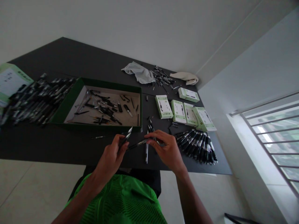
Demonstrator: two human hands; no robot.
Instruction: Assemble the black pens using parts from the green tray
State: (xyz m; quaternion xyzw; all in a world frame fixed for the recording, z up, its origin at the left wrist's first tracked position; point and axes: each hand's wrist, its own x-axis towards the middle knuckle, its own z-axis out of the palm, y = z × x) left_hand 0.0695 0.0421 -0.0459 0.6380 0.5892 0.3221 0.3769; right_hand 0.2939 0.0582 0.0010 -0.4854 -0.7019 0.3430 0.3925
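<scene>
Nearest, above a green mesh garment [123, 199], a pen [126, 136] is being pinched between the thumb and fingers of the left hand [112, 155], its silver tip being left clear, perhaps to keep it in sight. A second pen [140, 143] is being pinched by the fingertips of the right hand [167, 149], slanting toward the left hand; its right end is being hidden by those fingers. Under the right hand, loose pens [146, 154] are being partly covered on the dark bench [58, 146]. To the right, a fan of pens [198, 147] is being kept together, probably for tidiness. Farther in, pen parts [105, 109] are being contained by a low green box [112, 84], likely against rolling; the smallest cannot be identified. To its left, a pile of pens [39, 99] is being blurred, and a carton [14, 81] is being cut off. Beyond the fan, small cartons [163, 107] are being grouped, their print unreadable. At the back, a heap of pens [164, 76] is being flanked by two cloths [140, 72].
</scene>
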